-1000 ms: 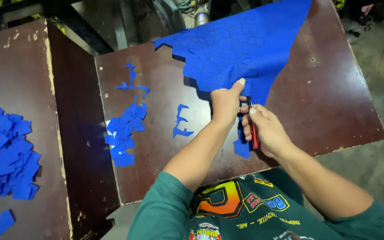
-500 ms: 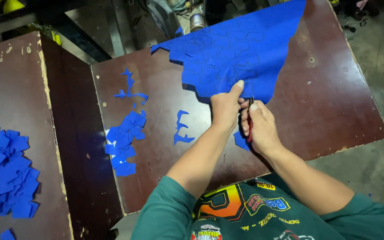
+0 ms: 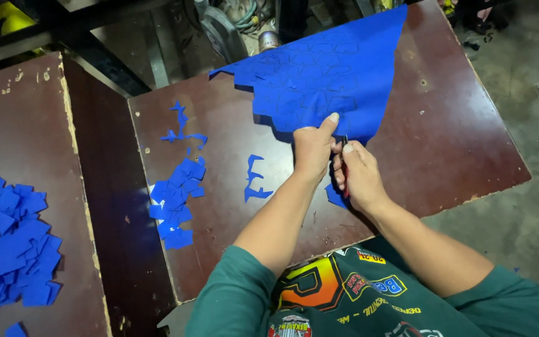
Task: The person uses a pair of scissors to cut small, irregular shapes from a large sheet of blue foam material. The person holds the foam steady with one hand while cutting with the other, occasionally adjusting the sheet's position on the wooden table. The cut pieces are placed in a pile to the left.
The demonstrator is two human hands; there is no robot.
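Under left hand (image 3: 313,148): blue sheet (image 3: 329,78), touching.

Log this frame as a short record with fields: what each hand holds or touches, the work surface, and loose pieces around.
left hand: pinches the near edge of the blue fabric sheet
right hand: grips red-handled scissors at that edge
surface: dark brown table
cut pieces: small pile left of the hands, two scraps beside the left forearm
side table: larger blue pile
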